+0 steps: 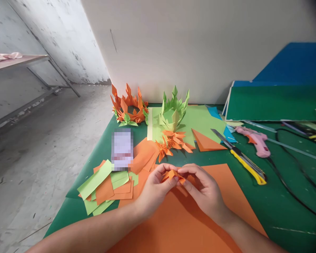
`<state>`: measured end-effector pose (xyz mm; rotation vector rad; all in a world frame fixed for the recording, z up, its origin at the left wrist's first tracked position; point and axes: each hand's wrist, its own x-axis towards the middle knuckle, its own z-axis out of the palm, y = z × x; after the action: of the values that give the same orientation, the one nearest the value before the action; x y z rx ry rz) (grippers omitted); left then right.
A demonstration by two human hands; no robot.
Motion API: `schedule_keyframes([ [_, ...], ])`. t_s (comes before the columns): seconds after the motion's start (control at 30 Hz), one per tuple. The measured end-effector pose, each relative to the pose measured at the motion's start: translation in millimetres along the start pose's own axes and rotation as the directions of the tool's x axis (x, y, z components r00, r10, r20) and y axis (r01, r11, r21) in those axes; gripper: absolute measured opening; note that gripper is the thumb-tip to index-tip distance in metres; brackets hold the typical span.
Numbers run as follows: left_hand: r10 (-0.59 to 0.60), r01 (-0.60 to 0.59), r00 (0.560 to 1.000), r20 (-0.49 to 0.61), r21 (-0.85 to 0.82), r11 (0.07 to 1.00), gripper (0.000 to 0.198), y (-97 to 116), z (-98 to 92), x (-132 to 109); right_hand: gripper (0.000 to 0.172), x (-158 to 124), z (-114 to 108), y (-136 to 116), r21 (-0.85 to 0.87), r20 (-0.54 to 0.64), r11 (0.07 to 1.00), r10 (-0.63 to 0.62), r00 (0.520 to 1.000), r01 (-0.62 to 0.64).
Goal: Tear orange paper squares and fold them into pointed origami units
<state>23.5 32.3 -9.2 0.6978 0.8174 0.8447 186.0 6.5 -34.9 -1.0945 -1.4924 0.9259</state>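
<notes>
Between my fingertips is a small folded orange paper piece [173, 174], partly covered by my fingers. My left hand [158, 181] pinches its left side, and my right hand [202, 186] closes on its right side. Both hands are above a large orange paper sheet [195, 221]. Just beyond them lie several orange paper flowers [164, 149]. Farther back stand an orange paper crown [129, 105] with green leaf shapes and a green paper crown [174, 109].
Left of my hands are loose orange and green paper pieces [105, 193] and a blurred flat rectangular object [122, 147]. On the right lie a folded orange triangle [206, 140], a yellow utility knife [247, 165] and a pink glue gun [255, 140] with a black cord. A green board [274, 102] leans behind.
</notes>
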Motion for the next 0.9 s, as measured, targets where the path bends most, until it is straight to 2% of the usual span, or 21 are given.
schedule_keyframes([
  [0.27, 0.051, -0.051, 0.999, 0.011, 0.032, 0.998, 0.025, -4.0, -0.5, 0.8, 0.008, 0.8, 1.1, -4.1, -0.008, -0.032, 1.000, 0.005, 0.999, -0.006],
  [0.5, 0.035, -0.035, 0.999, -0.009, 0.008, 0.999, 0.025, -3.4, 2.2, 0.0, 0.008, -0.3, 0.9, -4.6, 0.017, -0.050, 0.997, 0.073, 0.996, -0.072],
  [0.67, 0.044, -0.045, 0.999, 0.017, 0.026, 0.999, 0.022, -4.6, 1.3, -0.1, 0.007, -0.7, 1.8, -3.5, 0.027, -0.072, 0.998, 0.061, 0.995, -0.060],
  [0.8, 0.061, -0.062, 0.998, 0.022, 0.080, 0.995, 0.018, -6.2, -1.9, 0.3, 0.005, -0.5, 1.8, -2.5, 0.039, -0.045, 0.998, 0.055, 0.997, -0.053],
  [0.9, 0.073, -0.075, 0.997, 0.022, 0.123, 0.990, 0.016, -6.1, -4.0, 0.4, 0.010, -0.6, 0.5, -1.9, 0.032, -0.016, 0.998, 0.047, 0.999, -0.047],
])
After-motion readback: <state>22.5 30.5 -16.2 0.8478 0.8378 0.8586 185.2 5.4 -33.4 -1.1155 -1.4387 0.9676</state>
